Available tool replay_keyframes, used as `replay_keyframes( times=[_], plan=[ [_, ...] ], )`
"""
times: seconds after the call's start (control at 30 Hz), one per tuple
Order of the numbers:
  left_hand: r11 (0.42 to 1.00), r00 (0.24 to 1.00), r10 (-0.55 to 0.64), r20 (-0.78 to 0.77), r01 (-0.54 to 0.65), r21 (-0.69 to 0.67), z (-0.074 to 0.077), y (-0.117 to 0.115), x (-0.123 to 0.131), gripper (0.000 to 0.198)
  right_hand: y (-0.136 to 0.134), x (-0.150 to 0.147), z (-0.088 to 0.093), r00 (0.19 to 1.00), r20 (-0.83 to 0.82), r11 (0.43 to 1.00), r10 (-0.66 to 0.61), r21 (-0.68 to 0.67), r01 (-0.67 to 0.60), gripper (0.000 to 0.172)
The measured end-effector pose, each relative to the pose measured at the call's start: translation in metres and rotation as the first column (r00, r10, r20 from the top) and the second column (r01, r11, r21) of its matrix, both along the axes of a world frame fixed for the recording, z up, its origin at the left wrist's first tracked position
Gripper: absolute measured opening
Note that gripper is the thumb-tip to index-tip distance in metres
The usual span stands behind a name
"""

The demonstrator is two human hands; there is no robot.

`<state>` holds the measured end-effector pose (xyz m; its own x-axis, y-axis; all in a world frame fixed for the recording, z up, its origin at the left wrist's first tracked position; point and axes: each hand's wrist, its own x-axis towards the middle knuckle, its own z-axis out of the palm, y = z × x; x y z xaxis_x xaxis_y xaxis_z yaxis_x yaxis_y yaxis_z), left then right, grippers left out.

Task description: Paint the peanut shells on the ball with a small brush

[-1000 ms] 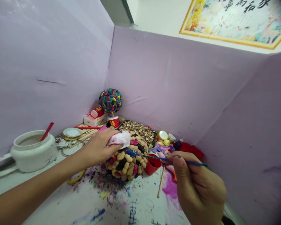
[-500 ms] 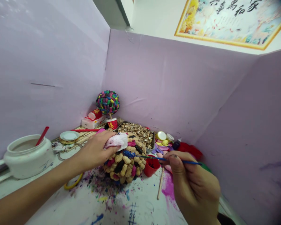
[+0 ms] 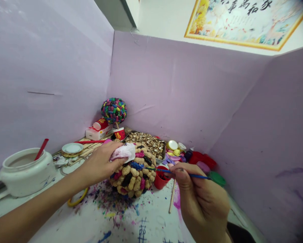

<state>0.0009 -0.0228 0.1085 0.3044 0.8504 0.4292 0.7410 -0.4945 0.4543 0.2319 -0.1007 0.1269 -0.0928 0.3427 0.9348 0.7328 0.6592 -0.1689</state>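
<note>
A ball covered in peanut shells point(image 3: 134, 182) sits on the paint-spattered table, some shells painted blue, black or magenta. My left hand point(image 3: 100, 161) rests on its upper left side, with a crumpled white tissue point(image 3: 123, 152) under the fingers, stained pinkish. Pinched in my right hand point(image 3: 200, 195) is a thin blue paintbrush point(image 3: 189, 174). Its tip touches a blue peanut shell point(image 3: 137, 165) on the near face of the ball. Just right of the ball, behind the brush, stands a red cup point(image 3: 161, 182) with dark contents.
Behind the ball lies a tray of broken shells point(image 3: 146, 140). A finished-looking multicoloured ball point(image 3: 114, 110) stands at the back left. On the left are a white pot point(image 3: 27, 175) and a yellow ring point(image 3: 78, 199). A wooden stick point(image 3: 172, 197) and a green lid point(image 3: 217, 179) lie right.
The view has shifted slightly, moving everything a little left. Both hands keep their holds, and the brush tip stays on the same blue shell.
</note>
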Motion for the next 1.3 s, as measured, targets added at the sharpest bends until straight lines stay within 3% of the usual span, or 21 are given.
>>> replay_keyframes(
  times=[0.33, 0.57, 0.8, 1.1, 1.3],
  plan=[
    [1.0, 1.0, -0.004, 0.006, 0.004, 0.016, 0.0003, -0.0016, 0.0003, 0.032, 0.0009, 0.0039, 0.0005, 0.999, -0.028, 0.998, -0.034, -0.048, 0.033, 0.014],
    [1.0, 1.0, 0.006, -0.003, -0.006, 0.011, -0.0002, -0.0009, 0.0005, 0.034, 0.0001, -0.0009, 0.0053, 0.999, -0.034, 0.999, 0.016, -0.038, -0.018, 0.014],
    [1.0, 1.0, 0.024, -0.004, -0.024, 0.008, -0.0057, 0.0034, -0.002, 0.039, 0.0022, 0.0052, 0.0016, 0.997, -0.064, 0.998, -0.044, -0.051, 0.041, 0.016],
    [1.0, 1.0, 0.026, -0.006, -0.026, 0.004, 0.0031, -0.0012, 0.002, 0.038, 0.0011, 0.0047, 0.0009, 0.996, -0.083, 0.998, -0.031, -0.055, 0.026, 0.017],
    [1.0, 1.0, 0.016, -0.007, -0.016, 0.009, -0.0025, 0.0037, -0.0009, 0.038, 0.0044, 0.0068, -0.0004, 0.996, -0.086, 0.997, -0.016, -0.073, 0.01, 0.016]
  ],
)
